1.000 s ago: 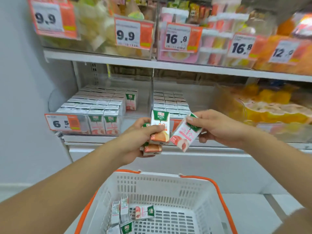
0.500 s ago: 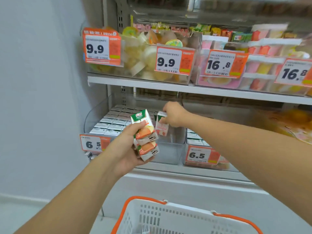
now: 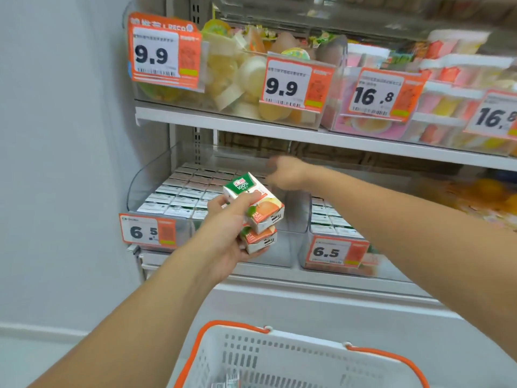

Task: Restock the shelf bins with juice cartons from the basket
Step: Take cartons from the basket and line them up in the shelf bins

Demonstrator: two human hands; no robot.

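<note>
Head view, left hand (image 3: 223,236) gripping green-topped cartons (image 3: 256,204)

The upper carton (image 3: 253,201) gripped in the left hand (image 3: 223,233) reads "100%" on its green top. Just left of that hand, a bin's orange price tag (image 3: 148,232) shows "6 5"; below the right hand (image 3: 282,173) another tag (image 3: 337,252) reads "6.5". Above both hands, tags read "9.9" (image 3: 163,56), "9.9" (image 3: 293,85), "16.8" (image 3: 384,93) and, cut off at the edge, "16," (image 3: 493,116). The smaller print is too blurred to read.
</note>
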